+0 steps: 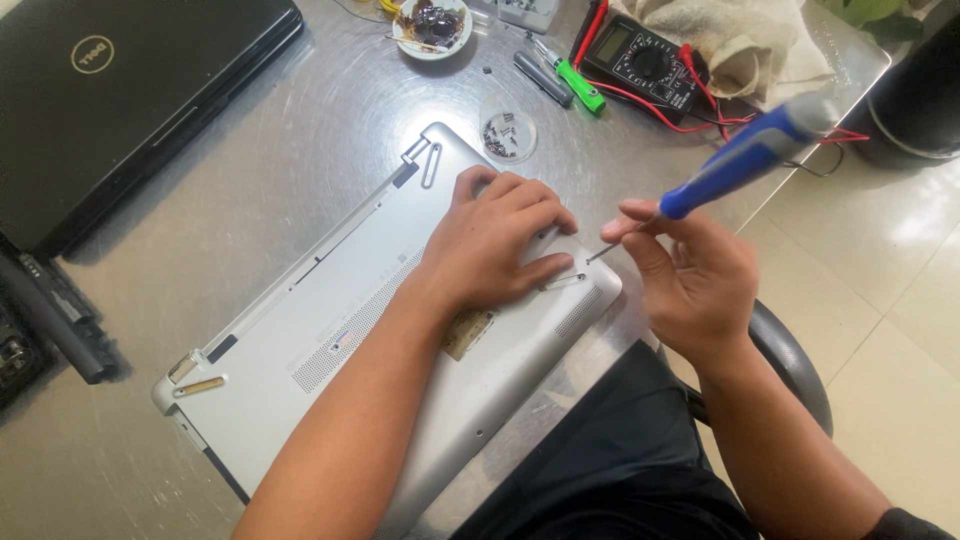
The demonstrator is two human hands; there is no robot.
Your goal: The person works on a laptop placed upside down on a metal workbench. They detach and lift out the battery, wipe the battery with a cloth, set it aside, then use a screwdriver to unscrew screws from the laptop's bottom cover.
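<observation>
my left hand (500,240) flat on upturned silver laptop (330,350); right hand (690,280) fingers grip blue screwdriver (745,155). some screws already in dish (507,135); cover still on.

Single head-worn view, steeply downward, close above hands (590,260) and table (300,150).

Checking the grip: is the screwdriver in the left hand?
No, the right hand holds the blue screwdriver; the left hand lies flat on the silver laptop.

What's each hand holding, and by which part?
Right hand grips a blue-handled screwdriver low on the handle, near the shaft. Left hand holds nothing; it lies flat on the upturned silver laptop.
</observation>
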